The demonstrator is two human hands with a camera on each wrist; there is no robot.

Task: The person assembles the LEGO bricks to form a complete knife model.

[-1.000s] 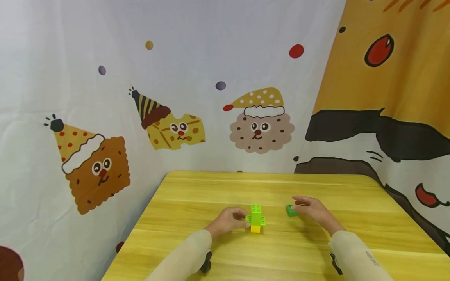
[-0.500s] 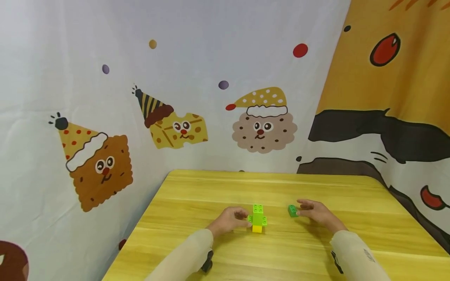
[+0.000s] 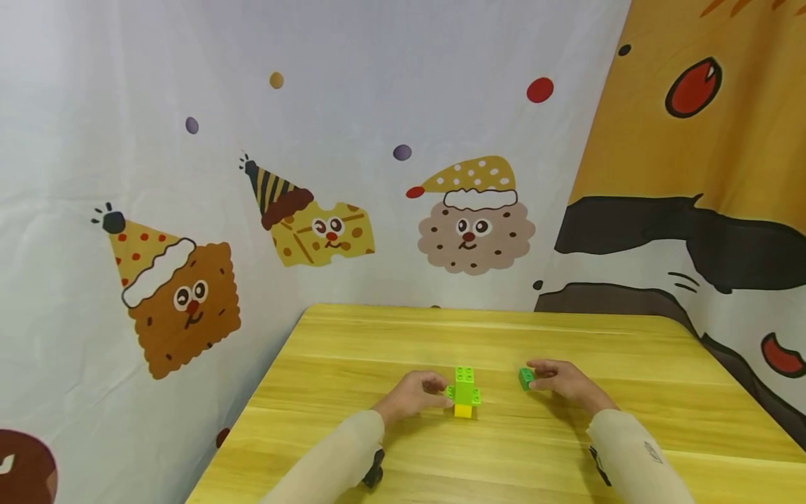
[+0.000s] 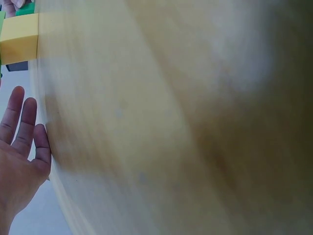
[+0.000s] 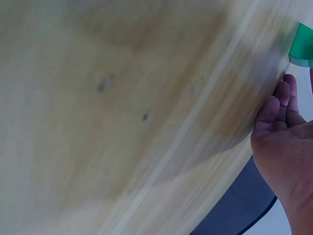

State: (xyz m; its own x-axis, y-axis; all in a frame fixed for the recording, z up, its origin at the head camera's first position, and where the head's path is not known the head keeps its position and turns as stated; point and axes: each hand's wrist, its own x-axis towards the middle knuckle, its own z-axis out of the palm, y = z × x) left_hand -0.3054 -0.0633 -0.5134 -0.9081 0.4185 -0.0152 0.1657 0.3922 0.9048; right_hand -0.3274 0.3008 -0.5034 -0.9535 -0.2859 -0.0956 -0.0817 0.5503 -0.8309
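Observation:
On the table in the head view stands a small stack of building blocks: light green bricks (image 3: 464,387) rise above a yellow brick (image 3: 463,411). My left hand (image 3: 412,395) is at its left side, thumb close to the green brick; whether they touch is hard to tell. The left wrist view shows loosely extended fingers (image 4: 28,115) below the yellow brick (image 4: 19,39). Farther right lies a dark green brick (image 3: 526,379), with my right hand (image 3: 562,383) beside it, thumb tip at its edge. In the right wrist view the fingers are relaxed, just short of that green brick (image 5: 302,45).
The wood-grain table (image 3: 415,469) reaches back to a white curtain (image 3: 352,56) printed with cartoon biscuits and cheese. A dark wrist strap (image 3: 374,469) shows under the left sleeve, and another (image 3: 599,465) by the right sleeve.
The dark green brick has turned slightly beside the right hand, whose fingers have shifted a little. The left hand and the stack have kept their places; the view has swung slightly left.

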